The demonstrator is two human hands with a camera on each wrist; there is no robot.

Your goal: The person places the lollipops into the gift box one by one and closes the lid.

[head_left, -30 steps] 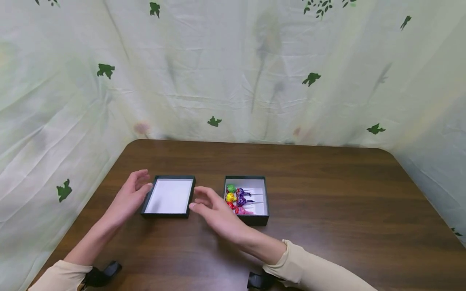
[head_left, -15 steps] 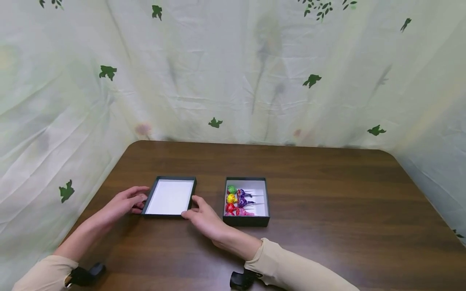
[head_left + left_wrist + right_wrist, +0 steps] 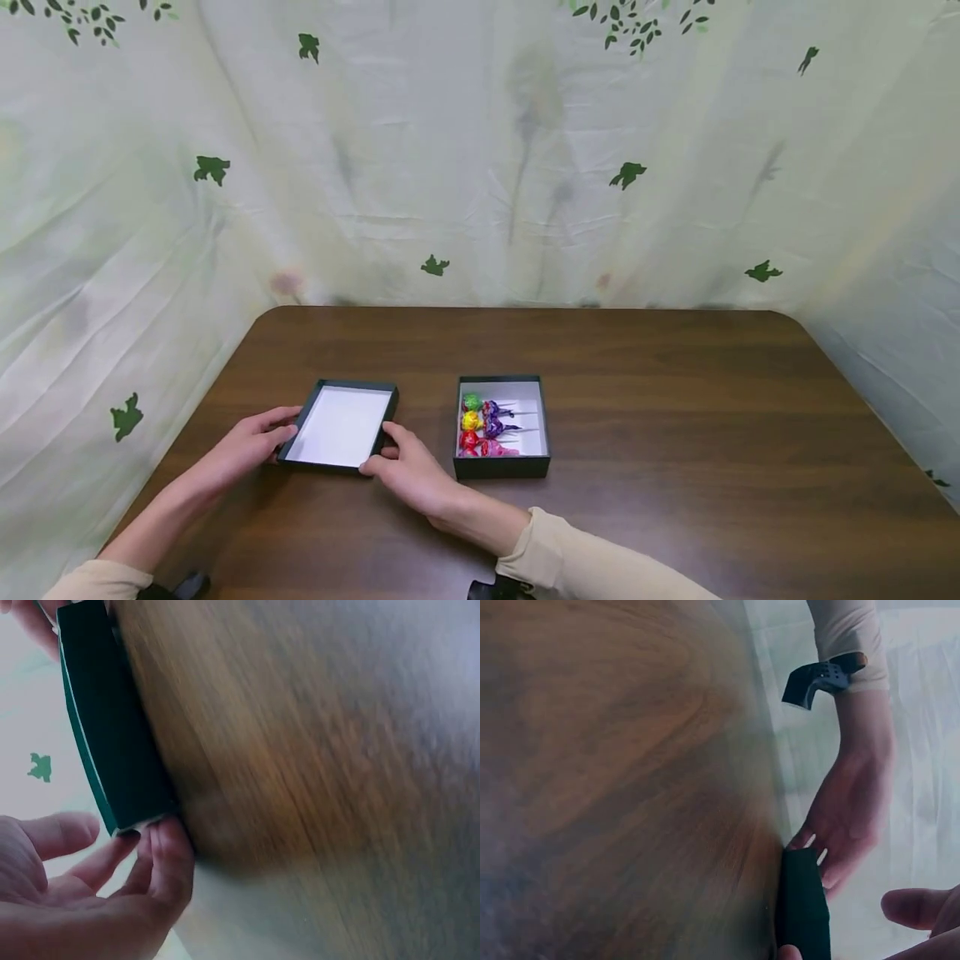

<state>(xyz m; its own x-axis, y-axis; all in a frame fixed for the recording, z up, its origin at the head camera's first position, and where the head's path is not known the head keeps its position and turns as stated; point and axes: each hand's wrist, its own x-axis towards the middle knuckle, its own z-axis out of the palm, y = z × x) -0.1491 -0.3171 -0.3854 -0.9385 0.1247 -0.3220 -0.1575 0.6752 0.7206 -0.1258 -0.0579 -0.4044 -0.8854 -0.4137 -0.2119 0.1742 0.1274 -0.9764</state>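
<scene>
A shallow dark box lid (image 3: 337, 427) lies with its white inside facing up, turned slightly on the table. My left hand (image 3: 249, 443) holds its left edge; in the left wrist view fingertips meet the lid's corner, while the thumb stands a little off. At the right edge and near right corner, my right hand (image 3: 417, 473) grips the lid between thumb and fingers. Just right of that hand is a dark open box (image 3: 501, 468) with several wrapped lollipops (image 3: 492, 427) inside, heads to the left. Whether the lid is slightly raised, I cannot tell.
The brown wooden table (image 3: 675, 433) extends to the right and in front of the box. Behind it hangs a pale curtain (image 3: 480, 167) with green leaf prints. A dark wrist camera (image 3: 495, 588) sits below the right sleeve.
Both hands came down onto the lid's sides and took hold of it. The lid has shifted a little toward me and left, turning slightly. The lollipop box stays put.
</scene>
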